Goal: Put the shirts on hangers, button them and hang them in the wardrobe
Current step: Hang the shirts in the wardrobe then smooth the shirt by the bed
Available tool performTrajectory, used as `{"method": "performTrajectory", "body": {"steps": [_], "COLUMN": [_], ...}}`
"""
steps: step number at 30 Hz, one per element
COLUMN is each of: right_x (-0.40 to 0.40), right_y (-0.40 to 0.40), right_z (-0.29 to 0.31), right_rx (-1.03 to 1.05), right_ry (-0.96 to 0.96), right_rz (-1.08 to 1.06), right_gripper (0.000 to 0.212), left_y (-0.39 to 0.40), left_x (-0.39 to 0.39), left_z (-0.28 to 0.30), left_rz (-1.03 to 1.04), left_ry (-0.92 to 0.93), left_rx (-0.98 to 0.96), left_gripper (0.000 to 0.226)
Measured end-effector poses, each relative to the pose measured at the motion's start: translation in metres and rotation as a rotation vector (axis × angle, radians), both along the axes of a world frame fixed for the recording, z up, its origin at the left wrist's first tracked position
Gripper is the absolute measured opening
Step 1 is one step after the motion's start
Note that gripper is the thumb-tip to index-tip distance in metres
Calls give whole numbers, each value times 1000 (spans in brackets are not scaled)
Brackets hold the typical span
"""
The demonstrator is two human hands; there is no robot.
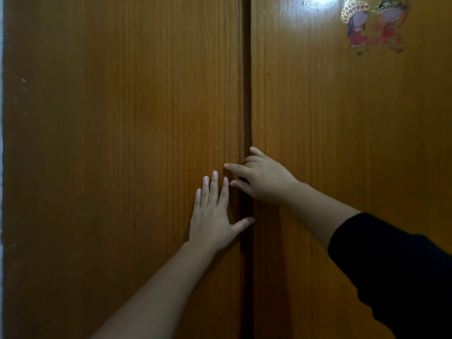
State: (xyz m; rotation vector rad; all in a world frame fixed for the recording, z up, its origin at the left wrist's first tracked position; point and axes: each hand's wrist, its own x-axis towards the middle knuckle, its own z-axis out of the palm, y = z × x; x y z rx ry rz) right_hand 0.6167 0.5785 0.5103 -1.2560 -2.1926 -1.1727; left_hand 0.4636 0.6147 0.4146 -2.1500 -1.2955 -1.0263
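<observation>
While both wardrobe doors stand shut, nothing inside shows: no shirts or hangers in view. My left hand (212,217) lies flat on the left door (117,143), fingers straight, thumb reaching to the dark seam (245,106) between the doors. My right hand (264,178) sits at the inner edge of the right door (342,143); two fingers curl into the seam, their tips hidden, forefinger stretched across to the left door. A sticker (374,25) of two figures near the right door's top, blurred by glare. Black sleeve (396,270) cut off at the frame's edge.
</observation>
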Motion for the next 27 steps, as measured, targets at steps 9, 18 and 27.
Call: {"method": "performTrajectory", "body": {"steps": [9, 18, 27], "right_x": [7, 14, 10], "right_y": [31, 42, 38], "right_z": [12, 9, 12], "right_rx": [230, 359, 359], "right_ry": [-216, -272, -294], "right_rz": [215, 311, 311], "right_gripper": [58, 47, 46], "left_y": [24, 37, 37], "left_x": [3, 5, 4], "left_z": [-12, -18, -16], "left_rz": [17, 39, 24], "left_ry": [-55, -41, -37], "left_rx": [132, 249, 228], "left_gripper": [104, 107, 109]}}
